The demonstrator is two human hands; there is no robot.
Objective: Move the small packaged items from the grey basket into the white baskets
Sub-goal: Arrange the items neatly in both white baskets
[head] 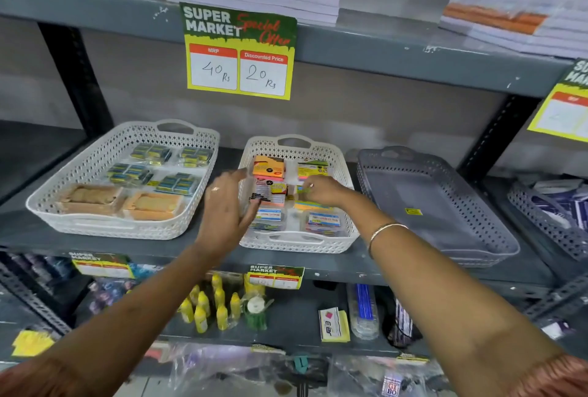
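Observation:
The grey basket [445, 205] stands at the right of the shelf and holds only a small yellow sticker [413, 211]. The middle white basket [294, 242] is packed with several small packets of sticky notes and labels. My right hand [321, 189] is over this basket, fingers pinched on a small yellow-green packet [304, 189]. My left hand [227, 205] rests with spread fingers against that basket's left wall, touching the packets there. The left white basket [105, 224] holds several blue-yellow packets and two tan packs.
The baskets stand on a grey metal shelf [191, 253]. A price sign [238, 53] hangs from the shelf above, under stacks of paper. A second grey basket [547, 215] stands at the far right. Yellow bottles [206, 307] and stationery fill the shelf below.

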